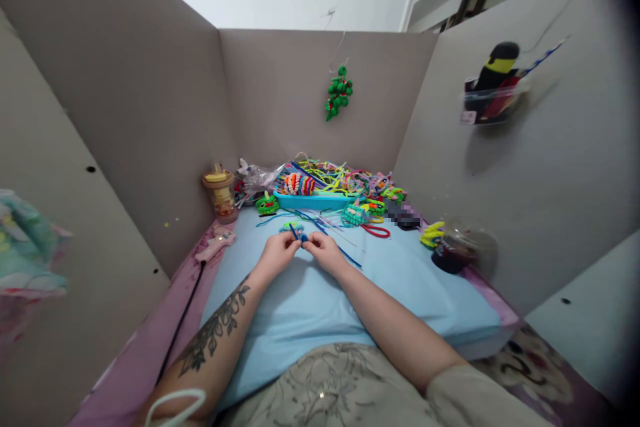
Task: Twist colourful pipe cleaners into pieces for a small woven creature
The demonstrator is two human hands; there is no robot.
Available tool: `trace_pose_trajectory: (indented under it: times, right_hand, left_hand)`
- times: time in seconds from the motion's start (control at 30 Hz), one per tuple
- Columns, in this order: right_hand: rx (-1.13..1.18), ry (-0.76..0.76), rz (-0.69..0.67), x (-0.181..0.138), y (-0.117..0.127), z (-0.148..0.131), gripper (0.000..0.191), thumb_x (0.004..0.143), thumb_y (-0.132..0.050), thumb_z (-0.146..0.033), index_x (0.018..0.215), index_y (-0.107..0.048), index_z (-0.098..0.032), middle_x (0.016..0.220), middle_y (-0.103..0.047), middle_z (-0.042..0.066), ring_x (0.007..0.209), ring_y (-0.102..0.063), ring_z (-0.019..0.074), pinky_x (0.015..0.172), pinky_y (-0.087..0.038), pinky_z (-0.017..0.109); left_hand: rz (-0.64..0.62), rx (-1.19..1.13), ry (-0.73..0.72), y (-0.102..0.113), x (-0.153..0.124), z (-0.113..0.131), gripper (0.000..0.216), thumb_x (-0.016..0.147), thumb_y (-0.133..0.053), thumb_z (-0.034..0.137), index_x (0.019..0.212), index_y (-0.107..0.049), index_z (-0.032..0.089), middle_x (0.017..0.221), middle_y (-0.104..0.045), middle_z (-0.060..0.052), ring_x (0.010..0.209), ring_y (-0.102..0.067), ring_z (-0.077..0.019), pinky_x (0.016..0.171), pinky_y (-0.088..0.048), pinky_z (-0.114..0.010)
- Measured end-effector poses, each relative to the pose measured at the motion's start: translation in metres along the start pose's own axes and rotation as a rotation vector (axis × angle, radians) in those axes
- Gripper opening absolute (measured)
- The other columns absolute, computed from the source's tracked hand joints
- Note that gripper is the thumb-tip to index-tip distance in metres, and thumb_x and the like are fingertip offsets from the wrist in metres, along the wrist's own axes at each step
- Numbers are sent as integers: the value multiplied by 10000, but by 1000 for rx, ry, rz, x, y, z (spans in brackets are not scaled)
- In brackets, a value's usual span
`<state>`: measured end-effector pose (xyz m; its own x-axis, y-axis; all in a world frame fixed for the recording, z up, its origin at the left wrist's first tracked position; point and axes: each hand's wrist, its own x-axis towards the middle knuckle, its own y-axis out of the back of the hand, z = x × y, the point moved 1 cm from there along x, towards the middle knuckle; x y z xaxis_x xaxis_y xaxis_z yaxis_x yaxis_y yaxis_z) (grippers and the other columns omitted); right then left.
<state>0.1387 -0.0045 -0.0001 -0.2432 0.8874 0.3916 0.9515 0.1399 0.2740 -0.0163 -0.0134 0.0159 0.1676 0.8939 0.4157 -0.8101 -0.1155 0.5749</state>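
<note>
While both hands (278, 255) pinch blue pipe cleaner (303, 237), the wall-bin label (469, 117) is illegible.

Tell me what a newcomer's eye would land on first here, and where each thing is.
Probably the heap of many-coloured strips, piled in and around a blue tray at the table's far end. Next, perhaps, the bright green ornament hanging against the back panel. Nearer, in front of the tray, the left hand and right hand hold a small blue piece between them.
</note>
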Motion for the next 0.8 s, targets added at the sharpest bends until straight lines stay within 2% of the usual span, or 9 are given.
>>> trace_pose_trajectory:
  times: [0.27, 0.6, 0.67, 0.8]
  right_hand:
    - [-254, 146, -49, -2, 1, -2, 210, 770, -522, -266, 583, -482, -179, 596, -432, -25, 609, -415, 122, 580, -313, 238]
    - [-395, 232, -191, -2, -3, 5, 158, 762, -527, -162, 606, -541, -179, 653, -500, -2, 661, -460, 130, 635, -337, 243]
    - [-370, 223, -156, -1, -4, 5, 148, 770, -529, -179, 626, -561, -177, 658, -511, 0, 663, -463, 130, 637, -343, 244]
    - [-291, 162, -48, -2, -2, -1, 80, 758, -566, -238, 730, -613, -180, 685, -537, 1, 637, -462, 123, 616, -351, 242]
  left_hand:
    - [-50, 50, -45, 3, -1, 5, 200, 733, -523, 279, 560, -528, 179, 549, -518, 0, 553, -445, -136, 549, -279, -236]
    - [-75, 89, -78, 5, 0, 11, 202, 716, -540, 249, 530, -498, 182, 541, -499, -6, 534, -420, -136, 536, -266, -251]
    - [-55, 121, -49, 4, 1, 11, 187, 722, -522, 249, 550, -493, 180, 550, -493, -5, 537, -413, -134, 531, -261, -250]
    - [102, 77, 40, 6, 3, 11, 241, 739, -500, 301, 535, -451, 182, 497, -424, 21, 506, -379, -120, 508, -245, -240]
